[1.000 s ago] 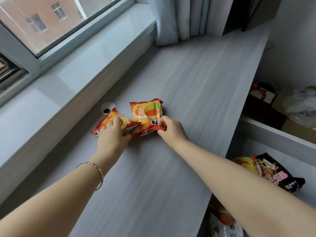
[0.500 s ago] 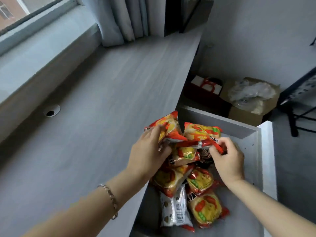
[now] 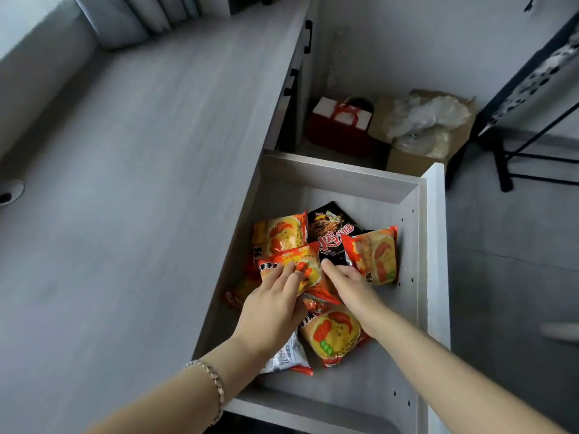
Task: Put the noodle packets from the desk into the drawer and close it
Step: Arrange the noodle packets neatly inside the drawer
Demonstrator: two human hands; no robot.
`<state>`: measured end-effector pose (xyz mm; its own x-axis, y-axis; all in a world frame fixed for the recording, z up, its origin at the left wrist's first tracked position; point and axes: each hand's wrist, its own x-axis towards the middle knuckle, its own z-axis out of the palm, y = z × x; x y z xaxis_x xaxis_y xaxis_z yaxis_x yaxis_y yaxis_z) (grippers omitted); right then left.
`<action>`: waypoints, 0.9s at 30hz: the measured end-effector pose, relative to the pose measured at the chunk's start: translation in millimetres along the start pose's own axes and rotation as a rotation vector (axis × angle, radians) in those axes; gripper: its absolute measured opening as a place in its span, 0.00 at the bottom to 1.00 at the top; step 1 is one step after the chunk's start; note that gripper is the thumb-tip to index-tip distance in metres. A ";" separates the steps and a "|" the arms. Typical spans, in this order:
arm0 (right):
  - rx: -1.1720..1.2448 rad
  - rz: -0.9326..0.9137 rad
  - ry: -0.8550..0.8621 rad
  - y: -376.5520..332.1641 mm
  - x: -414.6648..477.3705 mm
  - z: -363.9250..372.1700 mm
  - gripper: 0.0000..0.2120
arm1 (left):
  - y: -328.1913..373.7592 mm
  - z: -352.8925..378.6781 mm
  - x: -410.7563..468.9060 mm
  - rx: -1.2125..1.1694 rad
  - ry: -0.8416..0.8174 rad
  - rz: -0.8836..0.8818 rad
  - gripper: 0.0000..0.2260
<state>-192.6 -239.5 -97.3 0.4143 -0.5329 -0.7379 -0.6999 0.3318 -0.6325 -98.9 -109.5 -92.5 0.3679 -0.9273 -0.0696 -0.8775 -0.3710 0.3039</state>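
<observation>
The open drawer (image 3: 341, 180) beside the grey desk (image 3: 125, 214) holds a pile of several noodle packets, mostly orange, with a black one (image 3: 332, 233) at the back. My left hand (image 3: 275, 305) reaches into the drawer, its fingers closed over an orange noodle packet (image 3: 300, 261) on top of the pile. My right hand (image 3: 351, 286) is just right of it with fingers stretched out and nothing in it. Another orange packet (image 3: 376, 255) leans against the drawer's right wall, beside my right hand. No packets are on the visible desk top.
A red bag (image 3: 341, 126) and a cardboard box with crumpled plastic (image 3: 426, 126) sit on the floor behind the drawer. Black stand legs (image 3: 501, 151) are at the right. A cable hole (image 3: 9, 192) is in the desk at left; curtains (image 3: 134, 17) hang at the back.
Both hands carried two orange packets from the desk over to the drawer and lowered them in. The right packet is let go and rests at the drawer's right wall.
</observation>
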 end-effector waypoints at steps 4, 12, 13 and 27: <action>0.144 0.115 -0.158 8.0 12.1 2.4 0.30 | -1.9 18.3 -6.7 -0.107 -0.040 0.163 0.19; -0.038 -0.073 0.118 48.7 38.4 -15.9 0.18 | -7.0 61.9 -40.7 -0.155 -0.341 -0.457 0.21; -0.020 -0.091 0.177 46.7 42.0 -16.1 0.17 | -3.4 65.5 -37.7 -0.172 -0.367 -0.511 0.25; -0.406 -0.817 0.467 62.6 21.2 2.1 0.11 | 15.1 83.7 -26.2 -0.449 -0.503 -0.786 0.46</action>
<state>-226.4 -228.4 -153.1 0.6454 -0.7568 0.1036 -0.4853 -0.5111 -0.7094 -147.5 -95.0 -165.6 0.5260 -0.3837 -0.7590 -0.2116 -0.9234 0.3202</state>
